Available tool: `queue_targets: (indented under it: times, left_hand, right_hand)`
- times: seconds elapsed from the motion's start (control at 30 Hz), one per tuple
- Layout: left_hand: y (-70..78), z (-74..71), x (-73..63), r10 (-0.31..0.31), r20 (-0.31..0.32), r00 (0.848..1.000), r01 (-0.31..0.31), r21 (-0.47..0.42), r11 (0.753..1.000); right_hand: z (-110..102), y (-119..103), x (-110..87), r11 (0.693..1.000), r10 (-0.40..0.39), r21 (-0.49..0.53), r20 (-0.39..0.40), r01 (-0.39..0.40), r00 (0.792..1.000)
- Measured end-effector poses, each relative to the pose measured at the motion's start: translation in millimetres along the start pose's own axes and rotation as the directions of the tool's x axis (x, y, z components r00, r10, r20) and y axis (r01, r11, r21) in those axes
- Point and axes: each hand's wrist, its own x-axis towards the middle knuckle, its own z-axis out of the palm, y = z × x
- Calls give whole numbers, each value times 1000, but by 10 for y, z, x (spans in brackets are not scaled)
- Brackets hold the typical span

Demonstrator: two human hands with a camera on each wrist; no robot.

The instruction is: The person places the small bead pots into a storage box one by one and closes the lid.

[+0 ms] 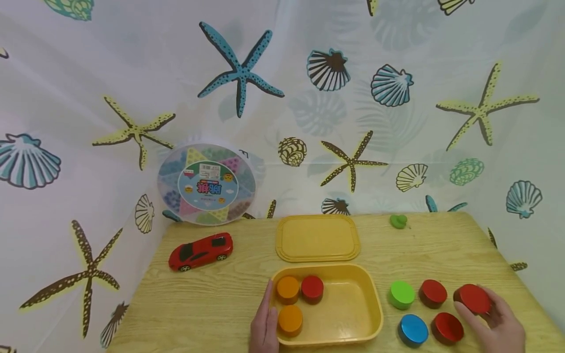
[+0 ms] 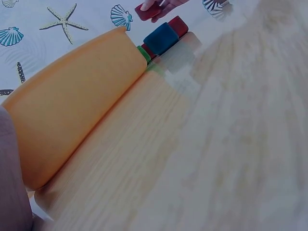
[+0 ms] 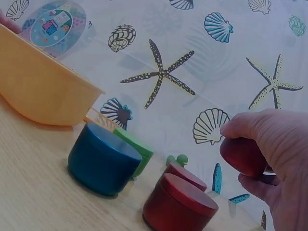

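Note:
My right hand (image 1: 500, 318) grips a round red tin (image 1: 473, 298), lifted above the table in the right wrist view (image 3: 243, 156). Just left of it stand two more red tins, one nearer (image 1: 448, 328) and one farther (image 1: 433, 293). Beside those are a blue tin (image 1: 413, 330) and a bright green tin (image 1: 401, 294). At the left wall of a yellow plastic box (image 1: 376, 304) is my left hand (image 1: 265, 323), its fingers straight along the outside. Inside the box, on its left side, sit two orange tins (image 1: 290, 320) and a red tin (image 1: 312, 289).
A yellow lid (image 1: 318, 238) lies behind the box. Farther left are a red toy car (image 1: 200, 252) and a round game package (image 1: 206, 184) leaning on the patterned curtain (image 1: 353, 113). A small green toy duck (image 1: 398, 221) stands at the back of the wooden table (image 1: 190, 309).

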Motion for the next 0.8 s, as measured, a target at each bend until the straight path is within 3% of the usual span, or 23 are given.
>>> queue_targets:
  times: [0.17, 0.27, 0.43, 0.57, 0.8]
  left_hand:
    - [13, 3, 5, -19, 7, 1000, 19, 0, 1000]
    - [16, -2, 6, -23, 7, 1000, 23, 1, 1000]
    - [20, -2, 4, -26, 9, 1000, 26, -2, 1000]
    - [11, 0, -2, -12, 3, 1000, 12, -6, 1000]
    - [1, -8, 8, -18, 5, 1000, 18, 7, 1000]
  right_hand:
    - [174, -174, -104, 994, -94, -43, 97, 99, 991]
    - [311, -276, -192, 978, -199, -26, 174, 206, 965]
    - [527, -417, -326, 944, -318, 13, 314, 331, 895]
    - [696, -490, -379, 924, -367, 55, 418, 380, 831]
    - [952, -563, -442, 871, -429, 40, 547, 490, 719]
